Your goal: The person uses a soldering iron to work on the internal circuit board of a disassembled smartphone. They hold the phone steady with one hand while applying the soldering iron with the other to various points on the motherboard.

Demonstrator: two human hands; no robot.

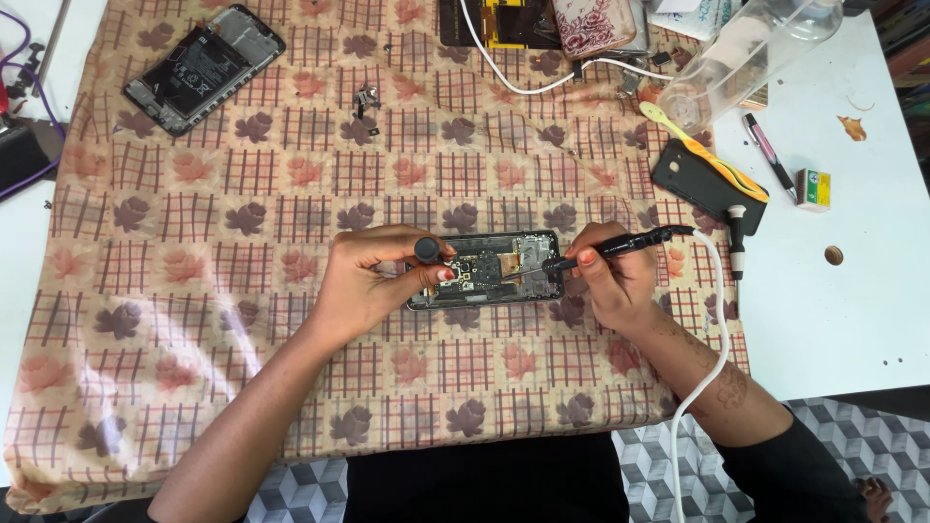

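An opened phone (489, 254) with its circuit board bared lies on the patterned cloth (291, 194) in the middle of the view. My left hand (373, 279) rests on the phone's left end and grips a small screwdriver by its round black top (427, 250). My right hand (612, 279) holds a black pen-shaped tool (630, 242) with a white cable (715, 320). The tool's tip touches the board near the phone's right side.
A second opened phone (201, 66) lies at the back left. At the back right are a clear plastic bottle (751, 53), a yellow toothbrush (699, 150) on a black case (702, 184), a pen (765, 150) and a small box (812, 190). Small loose parts (365, 99) dot the cloth.
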